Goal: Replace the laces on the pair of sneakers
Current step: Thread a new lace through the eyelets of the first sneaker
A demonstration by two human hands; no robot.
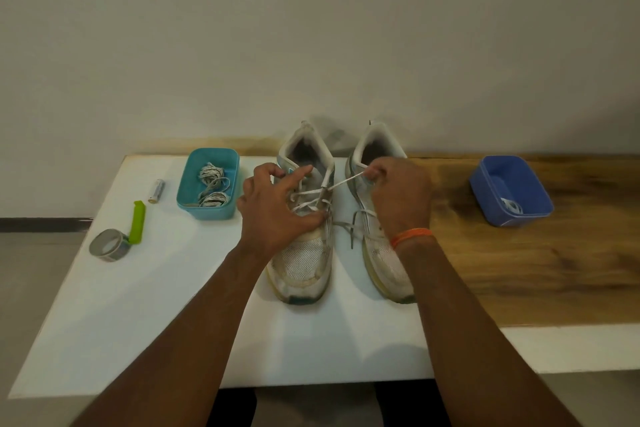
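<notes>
While both forearms reach in from the near edge of the table (145, 322), the sneakers stand side by side, toes toward the person, heels toward the wall. The left hand (273, 208) rests on the left sneaker (304, 253), fingers spread over its eyelets, thumb and forefinger seemingly pinching one lace end. The right hand (398, 194) pinches the other end of that lace (341, 184), drawn taut rightward across the gap, over the right sneaker (381, 253). Any pull probably runs along that line. Farther left, a teal tub (187, 198) holds bundled laces; a blue tub (485, 198) sits far right.
</notes>
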